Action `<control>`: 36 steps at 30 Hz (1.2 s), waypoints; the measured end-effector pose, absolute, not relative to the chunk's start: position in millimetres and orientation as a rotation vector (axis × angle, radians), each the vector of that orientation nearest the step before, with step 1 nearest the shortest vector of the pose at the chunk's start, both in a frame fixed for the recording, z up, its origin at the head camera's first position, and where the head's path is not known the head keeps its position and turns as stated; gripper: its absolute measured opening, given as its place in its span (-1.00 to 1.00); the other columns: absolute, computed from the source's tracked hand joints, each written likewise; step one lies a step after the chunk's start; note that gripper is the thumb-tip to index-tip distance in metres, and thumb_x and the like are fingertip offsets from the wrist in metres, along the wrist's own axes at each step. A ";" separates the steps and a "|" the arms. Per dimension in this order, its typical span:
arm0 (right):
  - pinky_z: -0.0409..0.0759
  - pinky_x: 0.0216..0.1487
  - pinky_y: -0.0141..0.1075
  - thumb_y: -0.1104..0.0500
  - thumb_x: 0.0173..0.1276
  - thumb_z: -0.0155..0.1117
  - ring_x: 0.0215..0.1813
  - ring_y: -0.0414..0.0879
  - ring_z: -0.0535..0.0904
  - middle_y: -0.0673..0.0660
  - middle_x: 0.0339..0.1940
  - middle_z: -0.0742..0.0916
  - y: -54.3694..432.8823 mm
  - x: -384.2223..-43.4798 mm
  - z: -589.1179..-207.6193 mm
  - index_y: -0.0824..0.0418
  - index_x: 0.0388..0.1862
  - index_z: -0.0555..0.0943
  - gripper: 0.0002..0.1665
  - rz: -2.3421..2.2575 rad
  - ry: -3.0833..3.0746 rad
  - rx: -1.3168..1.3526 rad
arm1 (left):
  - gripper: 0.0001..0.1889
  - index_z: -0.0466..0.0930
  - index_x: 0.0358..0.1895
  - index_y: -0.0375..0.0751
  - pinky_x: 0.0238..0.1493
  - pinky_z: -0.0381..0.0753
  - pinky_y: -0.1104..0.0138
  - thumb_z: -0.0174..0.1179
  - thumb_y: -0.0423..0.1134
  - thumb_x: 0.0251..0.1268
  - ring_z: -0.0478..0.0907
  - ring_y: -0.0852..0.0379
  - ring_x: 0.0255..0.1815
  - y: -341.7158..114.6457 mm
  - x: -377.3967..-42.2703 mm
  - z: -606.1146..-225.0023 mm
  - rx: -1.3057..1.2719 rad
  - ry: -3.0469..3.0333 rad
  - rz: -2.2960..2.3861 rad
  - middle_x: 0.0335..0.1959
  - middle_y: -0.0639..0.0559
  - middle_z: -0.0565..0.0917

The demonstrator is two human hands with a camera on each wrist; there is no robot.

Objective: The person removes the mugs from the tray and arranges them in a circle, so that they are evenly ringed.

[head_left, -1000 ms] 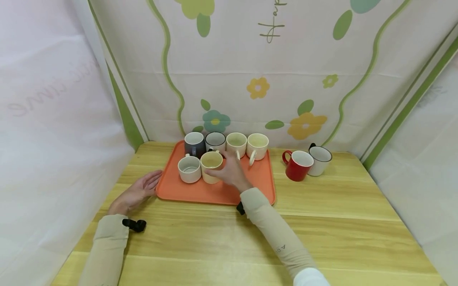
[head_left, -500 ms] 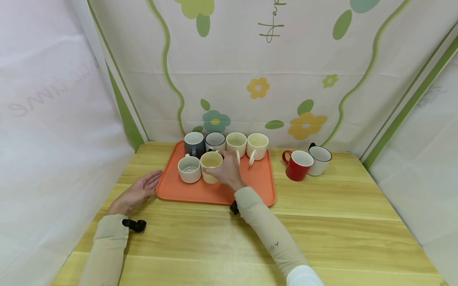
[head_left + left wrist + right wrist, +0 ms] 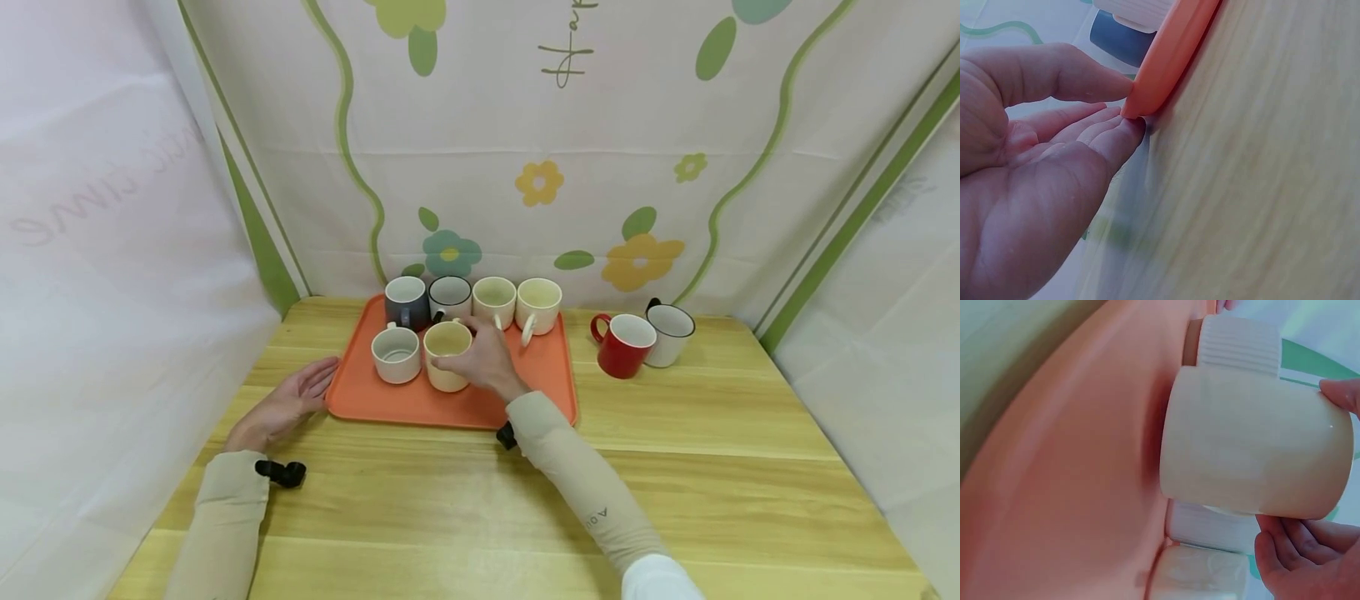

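Note:
A pale yellow mug (image 3: 444, 373) is in my right hand (image 3: 489, 367), which grips it near its rim with thumb and fingers on opposite sides. In the right wrist view its base is close over the orange tray (image 3: 1079, 462). Beside it stands a short off-white cup (image 3: 397, 368), ribbed on its side. My left hand (image 3: 288, 404) is at the tray's left edge. Its fingers are extended, with fingertips at the rim (image 3: 1160, 69) in the left wrist view.
Along the tray's back stand a grey-blue mug (image 3: 417, 313), a black-rimmed white mug (image 3: 453, 310) and two cream mugs, one left (image 3: 489, 312), one right (image 3: 542, 320). Right of the tray, a red mug (image 3: 624, 357) and another black-rimmed white mug (image 3: 669, 348) stand on the wooden table (image 3: 720, 467).
The pale yellow mug has shifted slightly right and nearer to me with my right hand, and its gap from the short cup has widened. My left hand has stayed at the tray's edge.

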State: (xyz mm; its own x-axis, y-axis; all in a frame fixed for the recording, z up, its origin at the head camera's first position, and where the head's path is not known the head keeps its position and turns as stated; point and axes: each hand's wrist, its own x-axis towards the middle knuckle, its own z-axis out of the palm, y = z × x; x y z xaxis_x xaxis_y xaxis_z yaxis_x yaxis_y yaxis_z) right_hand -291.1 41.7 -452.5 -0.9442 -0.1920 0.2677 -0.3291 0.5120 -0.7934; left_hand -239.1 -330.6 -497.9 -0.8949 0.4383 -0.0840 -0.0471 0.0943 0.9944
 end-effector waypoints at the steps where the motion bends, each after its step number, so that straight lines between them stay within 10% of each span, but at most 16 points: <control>1: 0.73 0.06 -0.11 -0.07 -0.07 0.77 0.04 0.04 0.66 0.15 0.12 0.74 44.8 -289.3 -451.3 0.20 0.26 0.65 -0.10 1.418 -2.605 0.462 | -0.03 -0.37 0.72 -0.37 0.36 0.53 0.57 0.05 -0.68 0.41 -0.32 -0.35 0.75 -330.5 -239.2 -498.1 0.382 2.019 1.858 0.76 -0.36 -0.27; 24: 0.72 0.12 -0.06 0.01 -0.08 0.81 0.11 0.04 0.72 0.03 0.12 0.80 180.5 -213.6 -414.8 0.02 0.23 0.68 -0.17 1.391 -2.669 0.655 | -0.05 -0.35 0.72 -0.39 0.39 0.46 0.60 0.00 -0.70 0.41 -0.35 -0.38 0.74 -330.5 -238.5 -496.0 0.372 2.004 1.876 0.76 -0.37 -0.27; 36: 0.61 0.08 -0.45 0.02 -0.05 0.83 0.09 -0.25 0.65 0.03 0.14 0.77 304.1 -178.9 -408.0 -0.03 0.27 0.64 -0.15 1.162 -2.807 0.511 | -0.04 -0.33 0.72 -0.38 0.37 0.47 0.61 0.02 -0.71 0.38 -0.32 -0.36 0.76 -328.0 -238.3 -496.0 0.343 2.013 1.874 0.77 -0.34 -0.24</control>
State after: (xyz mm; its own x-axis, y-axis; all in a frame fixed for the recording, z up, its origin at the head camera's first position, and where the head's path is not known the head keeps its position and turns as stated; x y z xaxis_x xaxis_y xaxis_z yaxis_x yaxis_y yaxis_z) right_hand -178.9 304.1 -408.0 -0.9433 -0.2789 0.1802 -0.3247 0.6610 -0.6765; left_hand -238.3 -328.0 -496.0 -0.9028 0.4182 -0.1004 -0.0703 0.0868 0.9937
